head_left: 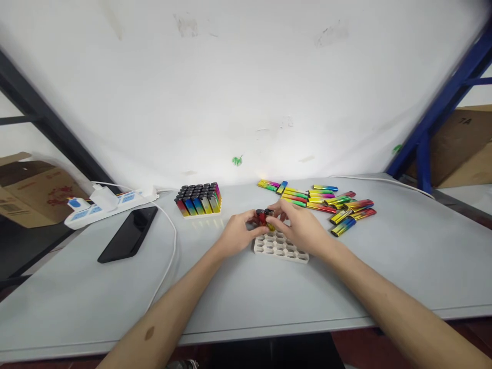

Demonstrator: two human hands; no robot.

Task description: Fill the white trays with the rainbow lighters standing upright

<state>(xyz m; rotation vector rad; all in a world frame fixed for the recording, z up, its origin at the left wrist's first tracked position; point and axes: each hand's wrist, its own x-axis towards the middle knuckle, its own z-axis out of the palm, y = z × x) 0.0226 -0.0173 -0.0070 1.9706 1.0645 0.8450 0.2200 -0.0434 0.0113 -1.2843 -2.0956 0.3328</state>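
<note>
A white tray with rows of oval holes (282, 251) lies on the table in front of me. At its far left corner, a red lighter (262, 217) and a yellow lighter (271, 225) stand upright side by side, black tops up. My left hand (240, 233) is closed, thumb and fingers around the red lighter. My right hand (298, 225) pinches the yellow lighter from the right, its wrist over the tray's right side. Fingers partly hide both lighters. Behind my right hand lie several loose shiny coloured lighters (326, 200).
A full block of upright lighters (199, 199) stands in another tray at the back left. Left of it are a black phone (128, 234), a white power strip (111, 205) and a white cable (175, 241). A white wall (246, 92) bounds the table's back.
</note>
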